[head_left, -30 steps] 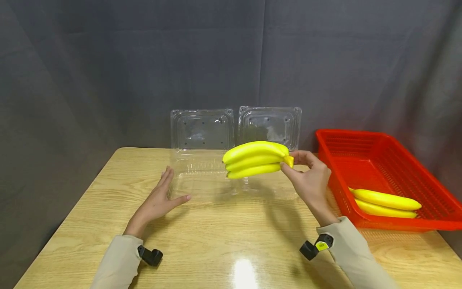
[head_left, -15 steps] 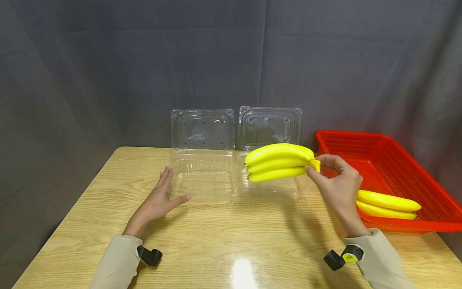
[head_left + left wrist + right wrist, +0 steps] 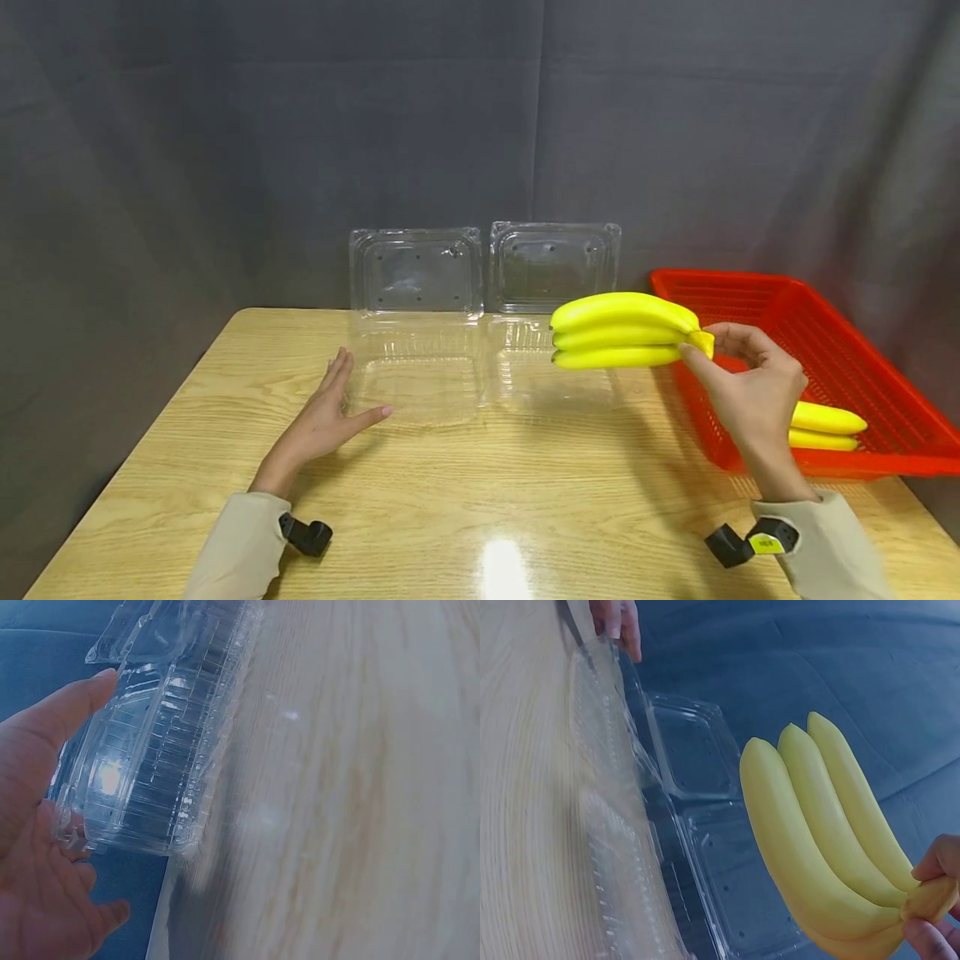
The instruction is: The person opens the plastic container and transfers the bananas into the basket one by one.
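Observation:
My right hand (image 3: 757, 392) pinches the stem of a yellow banana bunch (image 3: 626, 329), held up between the right clear box and the red basket. In the right wrist view the bananas (image 3: 825, 840) point away from the thumb and fingers at the stem. Two hinged clear plastic boxes stand side by side with lids raised: the left clamshell box (image 3: 420, 392) and the right clamshell box (image 3: 525, 375). My left hand (image 3: 318, 425) is at the left box's near left corner, fingers extended and thumb apart. The left wrist view shows its fingers right beside the box wall (image 3: 135, 765).
A red plastic basket (image 3: 930, 462) stands at the right side of the wooden table (image 3: 420, 517). More bananas (image 3: 828, 417) lie in it, partly hidden behind my right hand. A grey curtain (image 3: 300, 125) hangs behind the table.
My right hand has moved rightward with the banana bunch, from over the boxes toward the red basket. The left hand has stayed beside the left box.

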### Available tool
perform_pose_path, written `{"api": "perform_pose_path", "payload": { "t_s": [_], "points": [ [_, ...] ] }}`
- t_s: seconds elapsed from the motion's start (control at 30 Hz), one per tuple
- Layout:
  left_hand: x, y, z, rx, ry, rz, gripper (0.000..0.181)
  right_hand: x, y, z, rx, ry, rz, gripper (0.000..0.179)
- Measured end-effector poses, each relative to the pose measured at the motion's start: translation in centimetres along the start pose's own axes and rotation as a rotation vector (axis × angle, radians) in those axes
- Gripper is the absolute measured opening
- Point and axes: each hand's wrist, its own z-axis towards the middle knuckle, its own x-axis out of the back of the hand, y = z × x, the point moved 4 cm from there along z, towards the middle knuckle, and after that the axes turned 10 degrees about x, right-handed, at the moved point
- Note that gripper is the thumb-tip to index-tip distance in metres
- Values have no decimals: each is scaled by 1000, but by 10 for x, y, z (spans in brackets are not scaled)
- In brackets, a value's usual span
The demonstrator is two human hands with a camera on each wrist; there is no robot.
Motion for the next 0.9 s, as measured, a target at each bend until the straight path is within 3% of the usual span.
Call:
{"api": "perform_pose_path", "payload": {
  "t_s": [0.67, 0.9],
  "points": [
    [1, 0, 2, -3, -8, -5, 109, 47, 25, 22, -118, 119, -42, 29],
    [0, -1, 2, -7, -7, 2, 108, 59, 44, 30, -223, 139, 12, 27]
  ]
}}
